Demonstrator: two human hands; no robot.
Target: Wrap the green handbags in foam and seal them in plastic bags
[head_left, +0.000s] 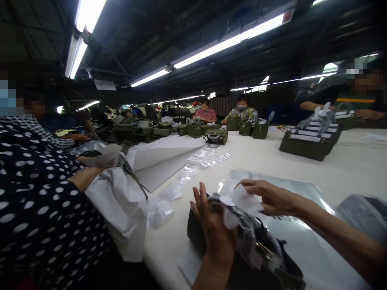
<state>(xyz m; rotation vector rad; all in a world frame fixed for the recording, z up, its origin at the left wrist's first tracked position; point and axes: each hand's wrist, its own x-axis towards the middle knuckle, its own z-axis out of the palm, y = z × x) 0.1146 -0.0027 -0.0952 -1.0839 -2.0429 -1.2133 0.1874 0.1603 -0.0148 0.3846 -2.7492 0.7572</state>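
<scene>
A dark green handbag [244,272] lies on the white table close in front of me. Clear plastic film wraps its handle [248,239], and a metal clasp shows beside it. My left hand [216,227] rests against the handbag's top near the handle, fingers raised and spread; its thumb side is partly hidden by the wrapping. Between the fingertips of my right hand [267,195], a white piece of paper [246,200] is pinched just above the handbag. Under my right forearm lies a flat clear plastic bag [296,185].
At left, a co-worker in a polka-dot sleeve [39,189] handles a bag in white paper [121,209]. Crumpled plastic wrappers [163,207] and a white sheet stack [163,161] lie nearby. Several green handbags [305,145] stand farther off, with people behind. A plastic-wrapped item [363,217] sits right.
</scene>
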